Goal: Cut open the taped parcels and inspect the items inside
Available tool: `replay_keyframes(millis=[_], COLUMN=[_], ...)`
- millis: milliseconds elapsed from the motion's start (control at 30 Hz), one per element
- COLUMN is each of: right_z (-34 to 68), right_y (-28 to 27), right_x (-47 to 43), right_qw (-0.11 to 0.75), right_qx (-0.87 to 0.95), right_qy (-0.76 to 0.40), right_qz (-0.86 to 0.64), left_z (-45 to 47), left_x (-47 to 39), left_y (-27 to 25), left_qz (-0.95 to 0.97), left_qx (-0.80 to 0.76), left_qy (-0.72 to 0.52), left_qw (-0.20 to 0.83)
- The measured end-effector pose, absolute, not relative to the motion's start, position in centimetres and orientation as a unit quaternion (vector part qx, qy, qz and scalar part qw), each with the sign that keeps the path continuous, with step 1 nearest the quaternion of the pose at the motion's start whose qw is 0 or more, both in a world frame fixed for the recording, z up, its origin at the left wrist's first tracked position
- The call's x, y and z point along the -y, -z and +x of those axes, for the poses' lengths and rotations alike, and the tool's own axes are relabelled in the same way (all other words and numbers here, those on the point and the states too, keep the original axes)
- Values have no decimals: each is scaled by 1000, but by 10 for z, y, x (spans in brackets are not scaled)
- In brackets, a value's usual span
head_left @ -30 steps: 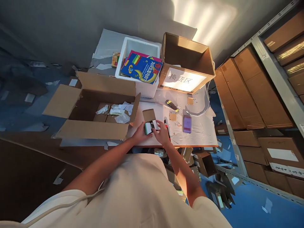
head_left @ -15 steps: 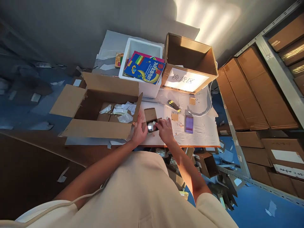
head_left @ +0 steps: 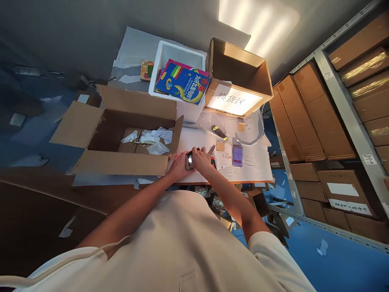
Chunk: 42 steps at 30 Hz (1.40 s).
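Brown card, thin by the look of it, makes up the small box (head_left: 187, 162) held close to the front edge of the bench (head_left: 253, 173), a little in from the right side of the large open carton (head_left: 121, 163). The left hand (head_left: 179, 166) is curled against the box's left side, fingers bent round it. The right hand (head_left: 201, 159) closes over its right part, one finger sticking out toward the bench's right edge; its palm hides much of the box, so how firmly it presses I cannot tell.

Something bright and shiny shows at the box's near face. I judge the whole to be light, with walls stiff along the folds yet easily dented in the middle, and the shiny part smooth enough to slip under a fingertip and perhaps to scratch. The best hold would be on opposite side walls, close to the corners, with light, even pressure.

Just beside the right hand lies a red object (head_left: 213, 163), mostly covered. Farther from the front edge rest a yellow-and-black cutter (head_left: 219, 132) and a cardboard scrap (head_left: 220, 146); a purple rectangle (head_left: 237, 155), blurred, lies toward the right edge.
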State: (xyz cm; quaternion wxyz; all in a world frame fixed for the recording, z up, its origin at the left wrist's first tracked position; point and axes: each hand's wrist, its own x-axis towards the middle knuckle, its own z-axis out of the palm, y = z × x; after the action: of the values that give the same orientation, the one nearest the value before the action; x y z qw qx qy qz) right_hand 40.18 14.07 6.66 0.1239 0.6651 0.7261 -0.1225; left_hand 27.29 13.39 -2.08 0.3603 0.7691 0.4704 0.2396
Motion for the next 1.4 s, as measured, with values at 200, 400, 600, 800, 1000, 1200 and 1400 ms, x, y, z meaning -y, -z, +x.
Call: replay_keyframes(millis=[200,400,600,800,1000,1200,1400], right_z=[403,435,473,489,504,523,516], right_y=[-82,-164,-237,-244,-225,-214,-198], right_x=[-136,-136,-160,-193,-202,-201,-207], right_qw=[124,24,-195,-280,-362,-400,-435], right_qx=[-749,-798,-779,-771,-754,-727,-681], right_qy=[109,55,75,129,218,357,371], right_qz=[642,600,591,558,503,429,458], left_z=[275,280,281,304,322,320,334], left_x=[-133,-136,-131,-126,-154,-149,-139], left_y=[21,19,3,-51,-69,-63,-59], left_qz=[744,733,705,653,558,472,434], left_qx=[-491,-514,-552,-562,-486,-443,-457], left_qy=[-249,-254,-273,-406,-541,-548,-549], left_qw=[380,365,353,306,399,530,549])
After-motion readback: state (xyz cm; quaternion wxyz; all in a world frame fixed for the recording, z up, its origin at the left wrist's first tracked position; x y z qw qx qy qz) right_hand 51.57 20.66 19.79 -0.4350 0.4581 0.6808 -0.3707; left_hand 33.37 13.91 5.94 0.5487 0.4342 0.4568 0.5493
